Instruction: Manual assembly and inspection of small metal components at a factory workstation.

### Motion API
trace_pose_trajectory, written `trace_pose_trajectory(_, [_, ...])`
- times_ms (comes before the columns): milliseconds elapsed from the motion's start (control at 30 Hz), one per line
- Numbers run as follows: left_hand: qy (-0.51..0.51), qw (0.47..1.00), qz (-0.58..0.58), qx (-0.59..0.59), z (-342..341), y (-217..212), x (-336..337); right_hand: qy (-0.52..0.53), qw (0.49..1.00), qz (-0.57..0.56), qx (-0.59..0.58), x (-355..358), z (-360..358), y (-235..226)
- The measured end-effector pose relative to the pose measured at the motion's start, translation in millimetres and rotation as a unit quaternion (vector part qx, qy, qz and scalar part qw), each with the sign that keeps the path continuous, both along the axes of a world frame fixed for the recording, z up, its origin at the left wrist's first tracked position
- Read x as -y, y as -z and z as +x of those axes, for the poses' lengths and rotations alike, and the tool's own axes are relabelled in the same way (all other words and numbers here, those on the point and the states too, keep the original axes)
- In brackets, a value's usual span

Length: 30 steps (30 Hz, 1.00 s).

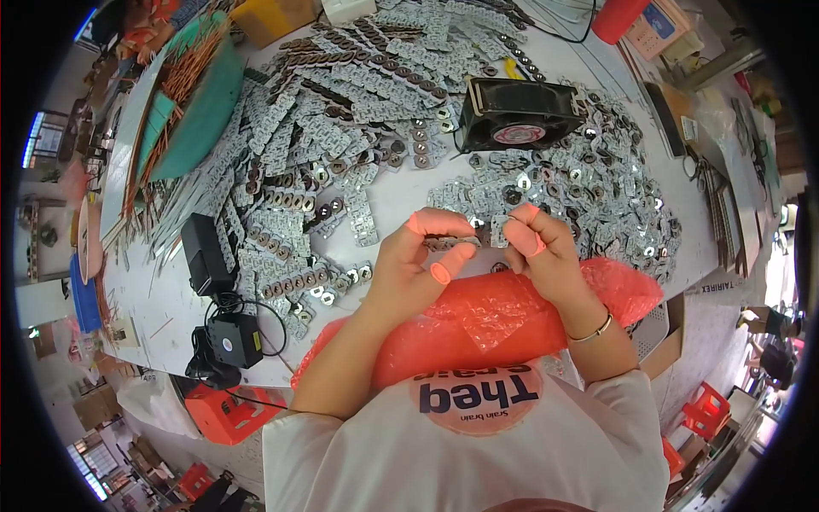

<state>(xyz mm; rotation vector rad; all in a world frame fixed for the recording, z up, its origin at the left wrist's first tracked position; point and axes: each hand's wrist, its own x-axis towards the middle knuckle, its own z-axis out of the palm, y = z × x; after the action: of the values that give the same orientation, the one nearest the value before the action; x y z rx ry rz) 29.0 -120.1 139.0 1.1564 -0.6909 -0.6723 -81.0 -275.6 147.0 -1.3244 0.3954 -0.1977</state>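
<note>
My left hand [408,271], with pink finger covers on thumb and forefinger, pinches a short strip of metal pieces [445,243] with round dark parts along it. Close by, my right hand [546,254] also wears pink covers. Its thumb and forefinger grip a small silvery metal piece [498,230] at the strip's right end. Whether that piece is still joined to the strip I cannot tell. Under my wrists lies a roll of red bubble wrap [486,320]. Beyond my hands, many uncut strips [299,136] cover the left side, and small loose pieces [597,188] are heaped at right.
A black fan [520,119] stands between the heaps. At far left, a green basin [209,111] holds thin copper-coloured rods. Black power adapters [235,339] with cables lie near the left front edge. A red cylinder [618,20] stands at the back right.
</note>
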Motion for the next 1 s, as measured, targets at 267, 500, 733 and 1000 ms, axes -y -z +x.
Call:
trace_pose_trajectory(267, [-0.089,0.958,0.047,0.269,-8.1,6.0,3.1,-0.032,0.961,-0.272,0.044,-10.7,-3.3,2.1])
trace_pose_trajectory(500, [-0.151,0.980,0.031,0.127,-5.3,13.3,3.9,0.002,0.964,-0.261,0.047,-3.0,-2.2,-0.1])
trace_pose_trajectory(733, [-0.120,0.955,0.026,0.269,-10.6,4.0,7.0,0.026,0.967,-0.241,0.075,-7.7,-1.2,3.6])
trace_pose_trajectory(1000, [-0.126,0.962,0.044,0.237,-12.8,6.7,8.3,0.013,0.966,-0.251,0.066,-5.4,2.0,6.5])
